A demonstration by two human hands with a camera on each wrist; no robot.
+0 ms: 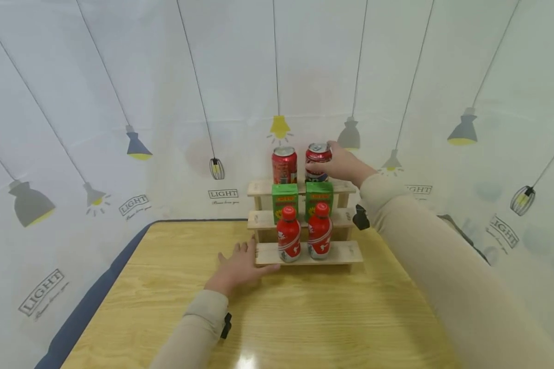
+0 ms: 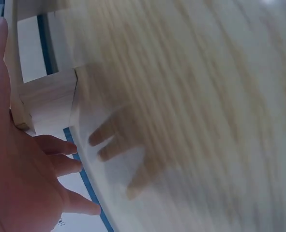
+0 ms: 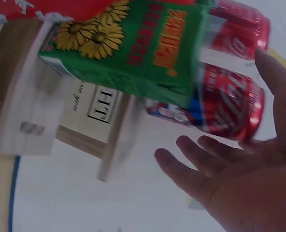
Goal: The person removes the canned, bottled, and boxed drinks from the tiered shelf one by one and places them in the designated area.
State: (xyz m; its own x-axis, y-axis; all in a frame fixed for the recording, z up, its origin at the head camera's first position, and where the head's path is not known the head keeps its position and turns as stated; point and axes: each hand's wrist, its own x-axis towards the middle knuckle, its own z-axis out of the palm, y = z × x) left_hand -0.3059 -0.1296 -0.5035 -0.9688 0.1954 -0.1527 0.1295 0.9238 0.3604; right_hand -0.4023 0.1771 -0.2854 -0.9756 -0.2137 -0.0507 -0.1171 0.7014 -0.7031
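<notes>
A red soda can (image 1: 317, 163) stands at the right of the top step of a small wooden rack (image 1: 346, 252). My right hand (image 1: 340, 163) is around its right side, thumb across the front. In the right wrist view the fingers (image 3: 191, 179) are spread beside the can (image 3: 227, 104), not wrapped round it. At the rack's lower left end rests my left hand (image 1: 241, 264), fingers spread, thumb along the front of the bottom step. The left wrist view shows this hand (image 2: 26, 174) against the rack's side (image 2: 48, 101).
Another red can (image 1: 284, 166) stands on the top step. Two green drink cartons (image 1: 284, 201) (image 1: 319, 197) are on the middle step, two red bottles (image 1: 289, 236) (image 1: 320, 233) on the bottom one. The rack stands on a wooden table (image 1: 304, 318), near a lamp-printed cloth (image 1: 231, 61).
</notes>
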